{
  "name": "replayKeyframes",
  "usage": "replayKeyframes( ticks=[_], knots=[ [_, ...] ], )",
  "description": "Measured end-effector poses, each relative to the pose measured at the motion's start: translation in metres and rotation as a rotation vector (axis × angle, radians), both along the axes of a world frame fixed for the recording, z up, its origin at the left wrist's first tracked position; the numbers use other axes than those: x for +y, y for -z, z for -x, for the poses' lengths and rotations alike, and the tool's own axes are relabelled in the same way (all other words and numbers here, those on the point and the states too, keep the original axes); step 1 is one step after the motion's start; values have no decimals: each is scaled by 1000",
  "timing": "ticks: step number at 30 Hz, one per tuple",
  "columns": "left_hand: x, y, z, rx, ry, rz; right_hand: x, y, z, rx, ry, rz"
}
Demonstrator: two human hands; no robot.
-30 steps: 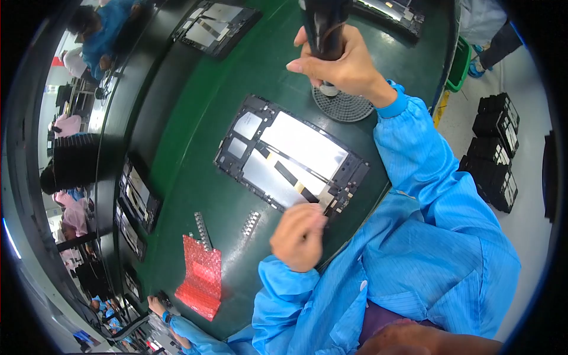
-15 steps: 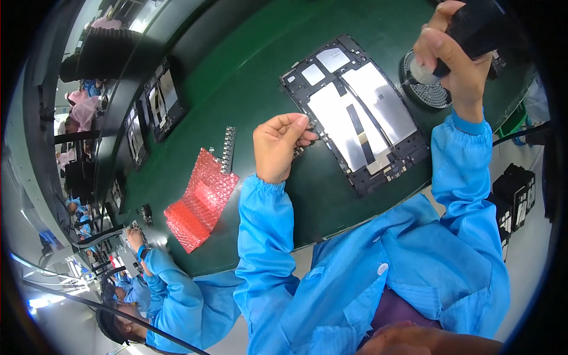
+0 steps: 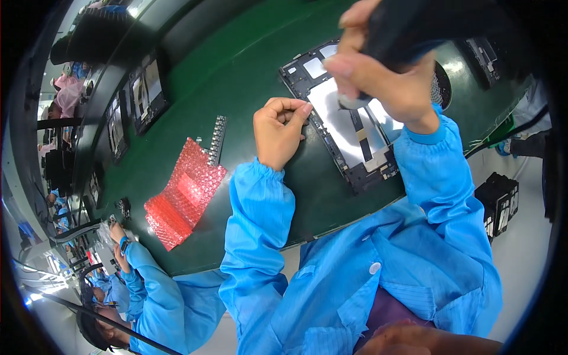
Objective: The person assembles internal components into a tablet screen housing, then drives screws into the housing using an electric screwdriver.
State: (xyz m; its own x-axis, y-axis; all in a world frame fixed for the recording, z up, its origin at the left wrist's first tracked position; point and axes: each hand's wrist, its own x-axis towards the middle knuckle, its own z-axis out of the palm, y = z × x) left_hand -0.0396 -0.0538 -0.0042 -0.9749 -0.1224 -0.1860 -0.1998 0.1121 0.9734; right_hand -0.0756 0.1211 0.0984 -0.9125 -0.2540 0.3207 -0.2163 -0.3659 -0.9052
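Observation:
In front of me on the green bench lies an opened tablet (image 3: 324, 97), with silver plates and a dark ribbon cable in a black frame. My right hand (image 3: 393, 89) is wrapped round a black electric screwdriver (image 3: 408, 32). Its pale tip end hangs over the silver plates; whether it touches is unclear. My left hand (image 3: 277, 133) is at the tablet's left edge, thumb and forefinger pinched together. What sits between those fingertips is hidden. Behind my right wrist, a round grey ribbed dish (image 3: 444, 89) shows only in part.
Left of my left hand lie red bubble wrap (image 3: 184, 195) and a strip of small circuit boards (image 3: 217, 140). More opened tablets (image 3: 147, 92) stand along the far left, another (image 3: 484, 59) at the right. A co-worker's blue sleeve (image 3: 155, 278) is at lower left. Black-framed units (image 3: 497, 201) are stacked below right.
My right hand has carried the screwdriver leftward from the round dish to above the tablet. My left hand keeps its pinch at the tablet's edge, slightly higher along it.

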Motion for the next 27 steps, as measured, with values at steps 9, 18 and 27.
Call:
replayKeyframes(
  ticks=[9, 18, 27],
  knots=[
    [-10, -4, 18, -179, 103, -119, -43, 44, 27, 340, -47, -119],
    [-15, -4, 21, -189, 153, -113, -48, 50, 31, 370, -50, -174],
    [-12, -4, 20, -190, 153, -102, -46, 53, 30, 332, -66, -147]
  ],
)
